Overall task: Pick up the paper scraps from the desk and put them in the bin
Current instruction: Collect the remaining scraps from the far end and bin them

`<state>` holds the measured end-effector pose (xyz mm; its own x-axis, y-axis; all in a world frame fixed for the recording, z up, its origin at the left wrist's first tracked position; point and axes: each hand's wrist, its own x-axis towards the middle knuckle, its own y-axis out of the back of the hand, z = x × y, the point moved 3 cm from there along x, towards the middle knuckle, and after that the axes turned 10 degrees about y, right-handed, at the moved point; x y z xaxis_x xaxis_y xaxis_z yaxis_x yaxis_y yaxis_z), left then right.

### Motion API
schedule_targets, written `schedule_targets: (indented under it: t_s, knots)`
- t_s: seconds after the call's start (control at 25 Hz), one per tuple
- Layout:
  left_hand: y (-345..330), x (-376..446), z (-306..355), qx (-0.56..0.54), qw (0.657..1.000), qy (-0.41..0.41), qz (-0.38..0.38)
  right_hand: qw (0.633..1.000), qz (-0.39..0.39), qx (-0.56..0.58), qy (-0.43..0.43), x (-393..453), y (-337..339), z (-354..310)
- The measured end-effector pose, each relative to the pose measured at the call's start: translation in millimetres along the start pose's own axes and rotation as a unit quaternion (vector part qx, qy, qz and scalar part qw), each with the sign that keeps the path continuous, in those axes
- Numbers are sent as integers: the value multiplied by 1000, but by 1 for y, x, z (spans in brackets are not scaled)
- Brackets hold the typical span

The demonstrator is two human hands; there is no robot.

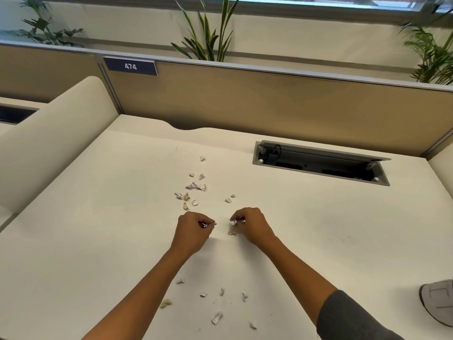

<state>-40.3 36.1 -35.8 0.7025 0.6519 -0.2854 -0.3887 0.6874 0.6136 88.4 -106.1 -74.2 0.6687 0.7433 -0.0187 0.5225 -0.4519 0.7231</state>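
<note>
Several small crumpled paper scraps lie on the cream desk (98, 217). One cluster (193, 190) lies just beyond my hands, another (217, 303) near the front edge between my forearms. My left hand (193, 229) pinches a small scrap (210, 224) between thumb and fingers. My right hand (252, 225) pinches a white scrap (233, 222), with another scrap (232, 232) on the desk just under it. No bin is in view.
An open cable tray (321, 163) is sunk into the desk at the back right. A tan partition (245, 99) with a "474" label (130, 66) closes the back. A rounded side divider (56, 133) stands left. A grey shoe (438, 300) shows at the right edge.
</note>
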Motion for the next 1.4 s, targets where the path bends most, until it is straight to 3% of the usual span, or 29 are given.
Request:
schedule_targets:
  t_s: [0.12,0.28,0.52,0.76,0.88,1.0,1.08,1.24,1.4]
  knots:
    - [-17,-15,15,-7,1000,-8,-7,987,59,143,-49,-38,25,11]
    - [-49,-39,34,-5,999,-17,-31,934,94,331,-95,-97,63,33]
    - [-101,-67,79,0,995,-63,-82,872,172,440,-126,-180,133,76]
    - [-151,-92,119,18,986,-108,-124,877,297,335,-176,-269,208,124]
    - [-169,-101,130,24,982,-123,-138,895,351,196,-195,-310,249,142]
    - [-188,-113,139,38,978,-130,-156,884,412,69,-208,-337,276,154]
    - [-203,-124,143,52,972,-137,-182,884,410,23,-223,-344,281,163]
    - [-237,-147,160,71,957,-163,-227,889,379,42,-252,-353,278,181]
    - [-271,-171,193,70,940,-189,-276,873,420,52,-242,-367,280,186]
